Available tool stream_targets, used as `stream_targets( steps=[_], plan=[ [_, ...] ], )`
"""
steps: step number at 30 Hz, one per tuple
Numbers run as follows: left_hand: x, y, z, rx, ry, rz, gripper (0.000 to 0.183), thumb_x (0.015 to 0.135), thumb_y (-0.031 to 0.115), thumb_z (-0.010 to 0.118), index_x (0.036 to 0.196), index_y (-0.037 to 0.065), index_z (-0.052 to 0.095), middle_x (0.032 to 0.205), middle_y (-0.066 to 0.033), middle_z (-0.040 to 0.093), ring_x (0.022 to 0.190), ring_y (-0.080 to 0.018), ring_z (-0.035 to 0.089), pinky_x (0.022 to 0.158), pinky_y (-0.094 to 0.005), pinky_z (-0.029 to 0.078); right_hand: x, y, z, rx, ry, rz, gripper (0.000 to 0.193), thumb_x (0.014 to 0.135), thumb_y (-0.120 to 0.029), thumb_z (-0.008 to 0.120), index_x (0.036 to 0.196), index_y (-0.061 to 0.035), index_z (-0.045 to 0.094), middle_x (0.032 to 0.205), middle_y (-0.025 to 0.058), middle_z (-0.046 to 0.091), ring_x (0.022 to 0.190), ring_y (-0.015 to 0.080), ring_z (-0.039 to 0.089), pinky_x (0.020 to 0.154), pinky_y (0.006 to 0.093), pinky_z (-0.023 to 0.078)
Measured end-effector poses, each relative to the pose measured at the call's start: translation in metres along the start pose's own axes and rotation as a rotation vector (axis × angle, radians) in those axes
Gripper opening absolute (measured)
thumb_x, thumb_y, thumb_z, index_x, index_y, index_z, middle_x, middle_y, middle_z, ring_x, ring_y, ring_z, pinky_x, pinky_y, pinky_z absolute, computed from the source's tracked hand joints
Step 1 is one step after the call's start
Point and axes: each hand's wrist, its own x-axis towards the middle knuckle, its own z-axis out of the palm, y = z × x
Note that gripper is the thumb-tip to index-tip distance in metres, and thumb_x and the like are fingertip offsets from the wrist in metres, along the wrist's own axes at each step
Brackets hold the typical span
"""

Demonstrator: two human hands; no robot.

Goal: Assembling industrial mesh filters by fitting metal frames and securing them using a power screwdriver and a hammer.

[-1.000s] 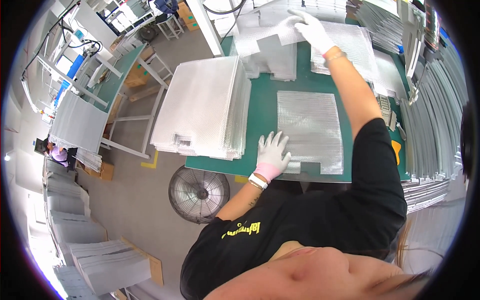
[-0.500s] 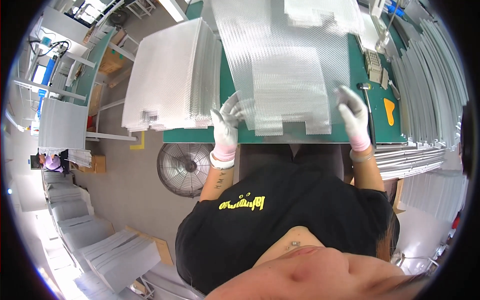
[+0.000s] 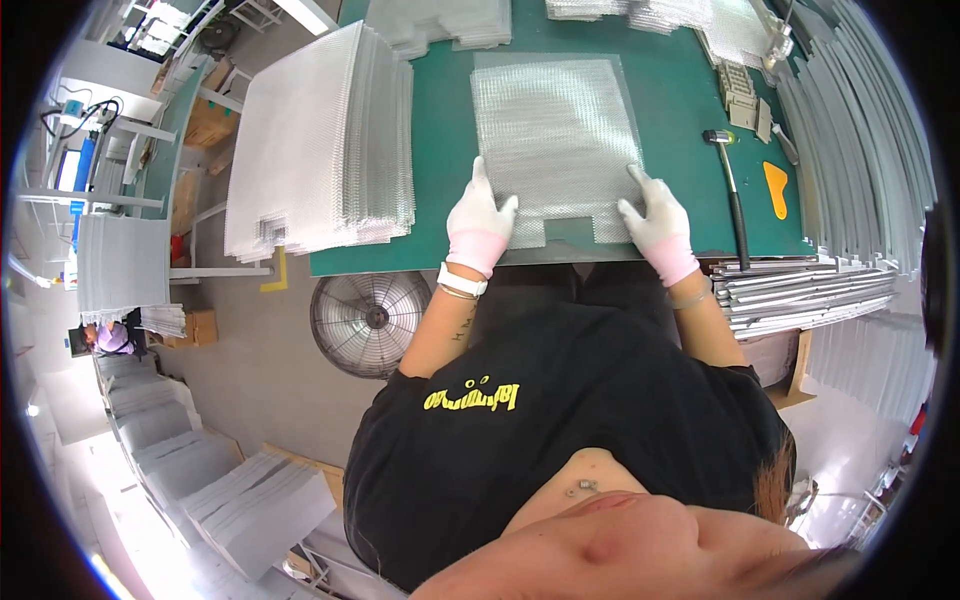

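A silvery mesh panel [image 3: 555, 140] with a notch in its near edge lies flat in front of me, with a clear sheet [image 3: 622, 88] showing past its top and right edges. My left hand [image 3: 483, 212], in a white glove with a pink cuff, touches the panel's left side. Its forefinger stretches along the edge and the thumb is spread inward. Gloved the same way, my right hand [image 3: 657, 212] rests at the right edge, fingers extended and thumb apart over the panel. Both hands are open against the sides.
A tall stack of mesh panels [image 3: 290, 140] stands on the left. More panels [image 3: 440, 22] lie at the back of the green table [image 3: 440, 120]. To the right are a hammer [image 3: 730, 185], a yellow scraper-shaped piece [image 3: 776, 190] and racked sheets [image 3: 850, 150]. A floor fan [image 3: 368, 325] stands below left.
The large mesh sheet that spread across the table has gone from the middle. My hands have moved inward, from apart in the air to both sides of the notched panel.
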Motion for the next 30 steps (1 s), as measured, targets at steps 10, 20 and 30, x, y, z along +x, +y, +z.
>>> stream_targets(
  steps=[10, 20, 30],
  plan=[
    [-0.005, -0.008, 0.008, -0.080, 0.107, 0.035, 0.078, 0.085, 0.024, 0.072, 0.147, -0.006, 0.036, 0.134, -0.0269, 0.057, 0.119, -0.0387, 0.060, 0.100, -0.0409, 0.049, 0.001, -0.001, 0.008, -0.081, -0.069, 0.075, 0.053, 0.088, -0.029, 0.068, 0.137, -0.0112, 0.055, 0.102, 0.0135, 0.060, 0.093, 0.0329, 0.062, 0.080, 0.0405, 0.053],
    [-0.001, -0.002, -0.002, -0.112, 0.002, -0.043, 0.081, 0.083, 0.030, 0.075, 0.146, -0.005, 0.038, 0.138, -0.0259, 0.055, 0.125, -0.0361, 0.057, 0.104, -0.0387, 0.047, 0.012, 0.000, -0.003, -0.099, -0.157, 0.098, 0.053, 0.090, -0.035, 0.067, 0.137, -0.0120, 0.055, 0.107, 0.0180, 0.060, 0.092, 0.0359, 0.065, 0.079, 0.0413, 0.055],
    [0.014, -0.025, 0.004, 0.455, -0.108, 0.353, 0.068, 0.092, 0.037, 0.056, 0.151, 0.010, 0.039, 0.157, -0.0173, 0.033, 0.143, -0.0433, 0.031, 0.118, -0.0614, 0.017, 0.213, 0.158, -0.082, -0.396, 0.292, 0.273, 0.048, 0.088, -0.045, 0.062, 0.110, -0.0021, 0.069, 0.108, 0.0271, 0.067, 0.099, 0.0411, 0.067, 0.085, 0.0500, 0.054]
  ],
)
